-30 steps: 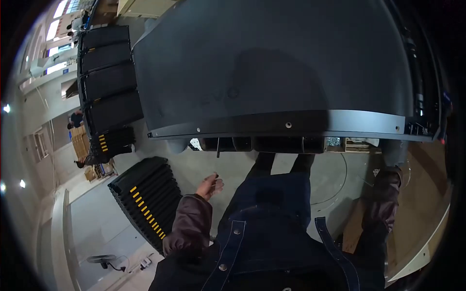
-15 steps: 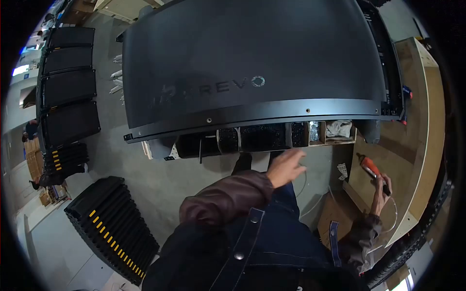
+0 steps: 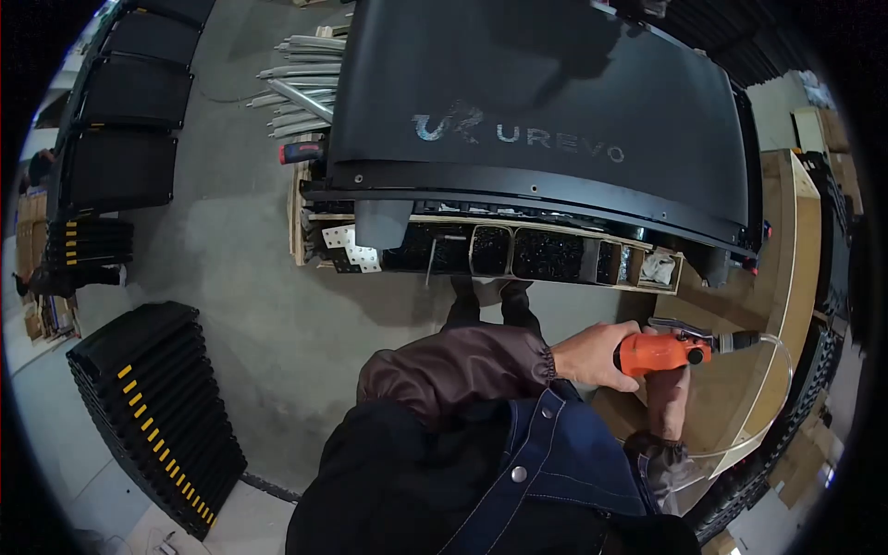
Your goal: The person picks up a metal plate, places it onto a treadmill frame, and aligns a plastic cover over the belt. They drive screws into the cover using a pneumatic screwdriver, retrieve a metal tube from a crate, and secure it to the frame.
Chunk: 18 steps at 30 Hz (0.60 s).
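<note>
My left hand [image 3: 597, 356] is closed round the near end of an orange air tool [image 3: 664, 353], its thumb along the lower side. My right hand [image 3: 668, 393] comes up from below behind the tool, and its fingers are hidden. A metal lever runs along the tool's top, and a clear hose [image 3: 786, 370] leaves its right end. Ahead lies a dark panel [image 3: 555, 111] marked UREVO, its front edge strip [image 3: 462, 180] showing screw holes. Under that edge, a wooden compartment box [image 3: 504, 275] holds small black parts, a T-handled tool [image 3: 431, 259] and a white cloth [image 3: 658, 268].
Stacked black parts with yellow marks [image 3: 148, 416] stand at lower left. Dark panels [image 3: 120, 166] line the far left. Metal tubes [image 3: 305, 83] and a red-and-black handle [image 3: 301, 153] are left of the UREVO panel. A wooden crate [image 3: 782, 268] stands at right.
My left hand has moved right and closed on the orange tool. The tool has swung from pointing up-left to lying sideways, nearer my body. The view has shifted, showing more of the box and lettering.
</note>
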Available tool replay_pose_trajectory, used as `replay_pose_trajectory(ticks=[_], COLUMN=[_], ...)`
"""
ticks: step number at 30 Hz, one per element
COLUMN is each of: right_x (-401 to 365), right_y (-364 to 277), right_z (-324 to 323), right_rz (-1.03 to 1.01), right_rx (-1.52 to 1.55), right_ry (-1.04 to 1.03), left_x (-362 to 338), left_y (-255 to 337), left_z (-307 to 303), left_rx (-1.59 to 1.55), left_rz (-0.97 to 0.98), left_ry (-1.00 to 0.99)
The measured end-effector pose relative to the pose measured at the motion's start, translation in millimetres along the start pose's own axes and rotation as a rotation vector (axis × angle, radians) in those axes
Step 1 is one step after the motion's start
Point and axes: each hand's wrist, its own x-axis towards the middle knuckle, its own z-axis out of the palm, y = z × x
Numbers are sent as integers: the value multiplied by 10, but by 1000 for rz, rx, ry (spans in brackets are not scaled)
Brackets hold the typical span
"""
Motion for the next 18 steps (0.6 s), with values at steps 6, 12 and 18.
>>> replay_pose_trajectory(ticks=[6, 12, 18], right_x=[345, 254, 72], right_y=[453, 532, 564], right_z=[527, 357, 102], right_rz=[-114, -177, -159], right_rx=[241, 5, -50], right_ry=[-84, 80, 129], left_x=[-394, -1732, -2090], left_y=[-43, -1461, -2068], left_z=[-411, -1828, -2522], left_rx=[-201, 481, 1112], left_rz=[24, -240, -418], left_ry=[62, 1136, 820])
